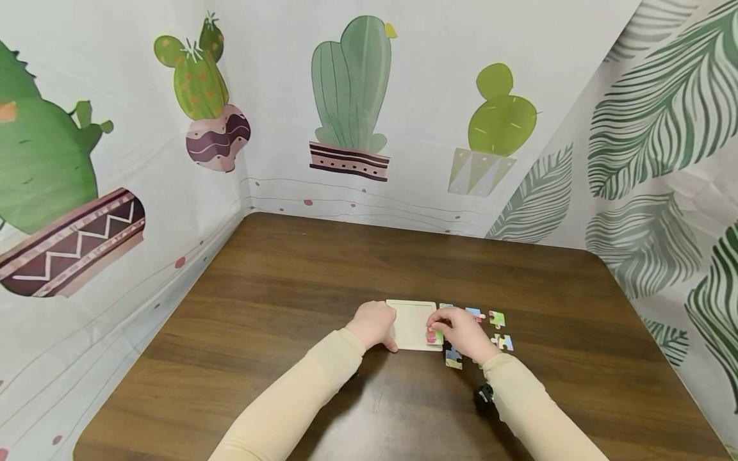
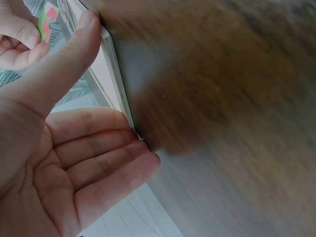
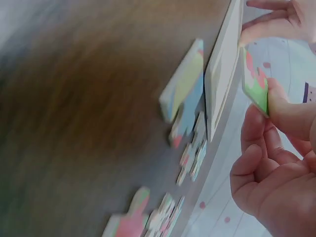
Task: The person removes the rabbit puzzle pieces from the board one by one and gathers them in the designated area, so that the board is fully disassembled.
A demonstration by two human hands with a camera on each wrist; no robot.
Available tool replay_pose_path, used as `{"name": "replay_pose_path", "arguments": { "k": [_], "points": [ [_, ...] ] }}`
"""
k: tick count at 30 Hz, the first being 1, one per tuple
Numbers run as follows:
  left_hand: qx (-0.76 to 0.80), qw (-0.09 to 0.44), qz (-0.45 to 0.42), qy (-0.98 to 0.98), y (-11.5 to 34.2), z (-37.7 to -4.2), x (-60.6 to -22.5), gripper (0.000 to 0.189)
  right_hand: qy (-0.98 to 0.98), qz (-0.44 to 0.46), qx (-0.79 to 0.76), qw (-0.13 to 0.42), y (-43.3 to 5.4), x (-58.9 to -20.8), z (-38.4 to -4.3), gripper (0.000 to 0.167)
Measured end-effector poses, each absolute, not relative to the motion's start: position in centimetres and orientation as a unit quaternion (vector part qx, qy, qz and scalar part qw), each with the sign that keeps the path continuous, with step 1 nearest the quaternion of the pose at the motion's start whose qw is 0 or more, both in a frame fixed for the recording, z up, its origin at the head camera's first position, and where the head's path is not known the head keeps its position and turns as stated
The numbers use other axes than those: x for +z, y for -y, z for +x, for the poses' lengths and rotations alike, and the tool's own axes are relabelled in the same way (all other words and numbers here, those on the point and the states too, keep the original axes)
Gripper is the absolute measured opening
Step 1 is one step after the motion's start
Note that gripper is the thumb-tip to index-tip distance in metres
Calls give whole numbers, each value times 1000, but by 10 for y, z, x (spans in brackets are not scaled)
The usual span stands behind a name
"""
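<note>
A shallow pale wooden puzzle tray [image 1: 410, 323] lies on the table, its raised rim showing in the head view. My left hand [image 1: 373, 324] holds its left side, with the thumb at the near corner and the fingers along the edge. In my right hand [image 1: 464, 334], thumb and fingertips pinch a red and green puzzle piece [image 3: 254, 78]. That piece is tilted up in the right wrist view and overlaps the tray's near right part in the head view. Just right of the tray, a blue and yellow piece [image 1: 453, 358] lies flat.
More loose puzzle pieces lie beyond and right of my right hand, among them a green one [image 1: 497, 318], a blue one [image 1: 474, 314] and a pale one [image 1: 503, 342]. The brown wooden table [image 1: 323, 269] meets a cactus-print cloth [image 1: 277, 128] at the back.
</note>
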State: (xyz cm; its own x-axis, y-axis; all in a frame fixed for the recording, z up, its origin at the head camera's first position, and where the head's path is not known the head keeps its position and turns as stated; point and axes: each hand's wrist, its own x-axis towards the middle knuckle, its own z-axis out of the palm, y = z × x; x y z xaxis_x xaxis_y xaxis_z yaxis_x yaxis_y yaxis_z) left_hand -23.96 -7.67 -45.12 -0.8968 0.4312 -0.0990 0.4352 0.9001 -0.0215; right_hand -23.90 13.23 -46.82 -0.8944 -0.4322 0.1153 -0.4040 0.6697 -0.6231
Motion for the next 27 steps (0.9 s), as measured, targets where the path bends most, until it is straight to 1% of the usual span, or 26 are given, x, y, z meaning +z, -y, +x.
{"name": "replay_pose_path", "arguments": {
  "k": [9, 16, 27],
  "points": [
    [-24, 39, 224, -974, 76, -241, -454, 47, -913, -197, -355, 43, -157, -470, -232, 5],
    [-29, 40, 222, -974, 77, -240, -453, 48, -919, -192, -344, 27, -174, -470, -227, 5],
    [-18, 44, 221, -974, 77, -242, -455, 44, -928, -157, -338, 26, -210, -465, -219, 5]
  ]
}}
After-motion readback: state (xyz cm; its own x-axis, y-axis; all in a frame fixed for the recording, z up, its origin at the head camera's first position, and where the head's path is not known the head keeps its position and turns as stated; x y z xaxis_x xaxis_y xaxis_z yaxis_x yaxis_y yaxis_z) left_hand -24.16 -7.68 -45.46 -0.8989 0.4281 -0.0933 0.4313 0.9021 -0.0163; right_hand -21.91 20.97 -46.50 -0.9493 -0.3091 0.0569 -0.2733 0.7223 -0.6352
